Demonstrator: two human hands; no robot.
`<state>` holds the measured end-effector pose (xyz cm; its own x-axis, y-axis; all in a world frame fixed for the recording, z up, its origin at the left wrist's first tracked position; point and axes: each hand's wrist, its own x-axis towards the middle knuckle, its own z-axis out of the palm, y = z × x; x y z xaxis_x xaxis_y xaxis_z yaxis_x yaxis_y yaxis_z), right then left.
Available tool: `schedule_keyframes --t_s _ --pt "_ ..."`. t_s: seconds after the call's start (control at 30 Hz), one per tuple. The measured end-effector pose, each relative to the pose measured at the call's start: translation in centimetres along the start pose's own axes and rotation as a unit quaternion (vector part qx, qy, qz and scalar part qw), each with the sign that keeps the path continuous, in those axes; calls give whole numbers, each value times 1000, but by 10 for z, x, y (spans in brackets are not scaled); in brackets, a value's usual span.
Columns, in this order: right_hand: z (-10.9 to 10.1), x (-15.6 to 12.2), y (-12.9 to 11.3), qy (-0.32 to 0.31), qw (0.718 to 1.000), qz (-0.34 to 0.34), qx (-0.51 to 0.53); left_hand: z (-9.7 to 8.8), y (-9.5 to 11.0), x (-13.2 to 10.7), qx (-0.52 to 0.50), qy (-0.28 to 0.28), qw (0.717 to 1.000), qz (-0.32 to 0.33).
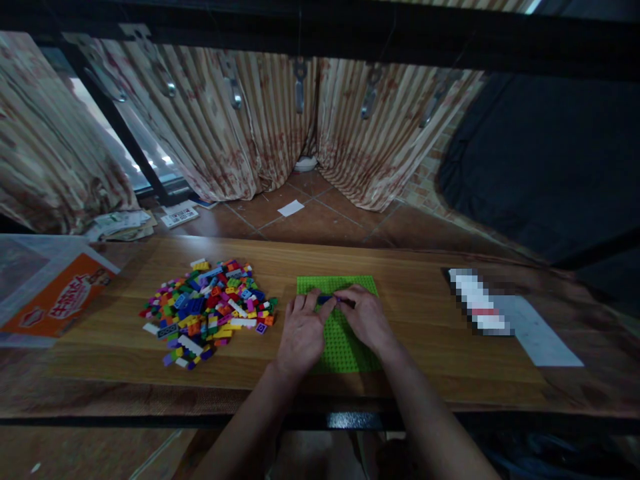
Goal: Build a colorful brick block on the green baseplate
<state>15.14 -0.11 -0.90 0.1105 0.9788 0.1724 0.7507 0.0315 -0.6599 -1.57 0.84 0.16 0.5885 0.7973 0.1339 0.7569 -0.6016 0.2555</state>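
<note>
A bright green studded baseplate (345, 353) lies on the wooden board in front of me. Over its upper part both hands meet at a dark blue toy brick (325, 299). My left hand (302, 333) is closed on this brick from the left, its thumb reaching towards the other hand. From the right, my right hand (367, 317) pinches a small purple brick (340, 299) against the blue one's right end. The fingers hide most of both bricks; whether they are joined to the baseplate I cannot tell. Left of the plate spreads a loose pile of coloured bricks (200, 307).
The wooden board (425, 360) rests on a cloth-covered table. A clear plastic bag with an orange label (63, 297) lies at the left edge. To the right are a pixelated flat object (477, 303) and a pale sheet (543, 333). A dark bar (320, 30) with metal clips crosses above.
</note>
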Motion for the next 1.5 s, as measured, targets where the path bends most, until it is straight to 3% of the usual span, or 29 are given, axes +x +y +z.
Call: schedule_keyframes --t_s 0.3,0.53,0.7,0.9,1.03,1.27,1.37,1.5 --pt "0 5 2 -8 999 37 28 -14 22 5 54 -60 995 -53" --pt "1 12 7 -26 998 47 17 -12 37 10 78 -65 991 -85" --pt "1 10 7 -29 998 45 28 -9 37 9 73 -52 992 -94" --pt "1 4 8 -10 998 47 51 -1 23 -1 9 -21 998 -60" --pt "0 4 11 -8 996 58 66 -6 9 -2 -27 20 998 -45" --pt "-2 3 11 39 989 96 104 -38 -46 -1 -30 154 976 -153" --pt "-4 2 10 50 989 97 99 -45 -67 -7 -4 146 971 -187" --pt "-6 2 7 60 991 88 81 -46 -77 -16 24 121 976 -181"
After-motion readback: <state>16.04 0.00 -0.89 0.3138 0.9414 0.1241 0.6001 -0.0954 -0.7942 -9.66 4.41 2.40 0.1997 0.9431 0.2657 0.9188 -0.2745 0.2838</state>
